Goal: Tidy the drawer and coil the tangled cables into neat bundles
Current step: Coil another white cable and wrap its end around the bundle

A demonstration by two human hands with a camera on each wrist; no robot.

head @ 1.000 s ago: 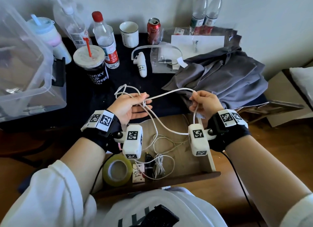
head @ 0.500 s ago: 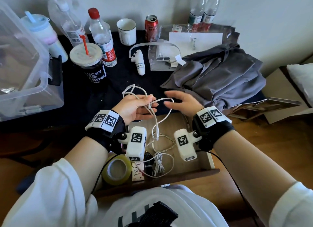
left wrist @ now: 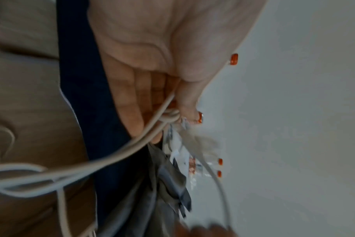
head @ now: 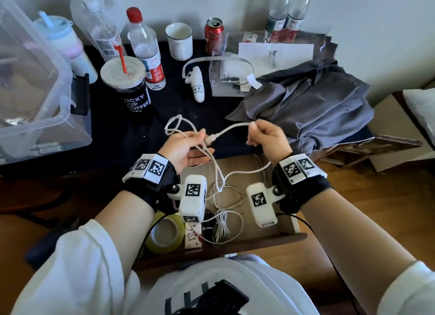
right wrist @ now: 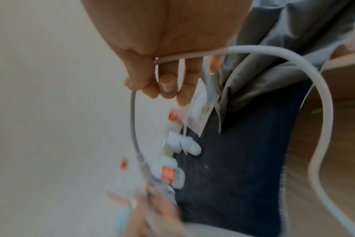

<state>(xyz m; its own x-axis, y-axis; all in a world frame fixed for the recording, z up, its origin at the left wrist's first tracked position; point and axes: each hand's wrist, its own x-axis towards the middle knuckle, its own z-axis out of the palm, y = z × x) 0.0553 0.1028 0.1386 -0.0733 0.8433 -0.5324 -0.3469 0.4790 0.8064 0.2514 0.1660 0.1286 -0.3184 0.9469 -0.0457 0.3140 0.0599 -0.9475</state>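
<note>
Coiling from the head view, the left hand (head: 186,150) pinches gathered loops of the white cable (head: 231,128) above the open drawer (head: 256,168) while the right hand (head: 268,136) pinches the next length; equal loops would bundle neatest. Both wrist views are blurred, yet each shows fingers closed on cable, so the slack trailing into the drawer probably wants steady feeding.
</note>
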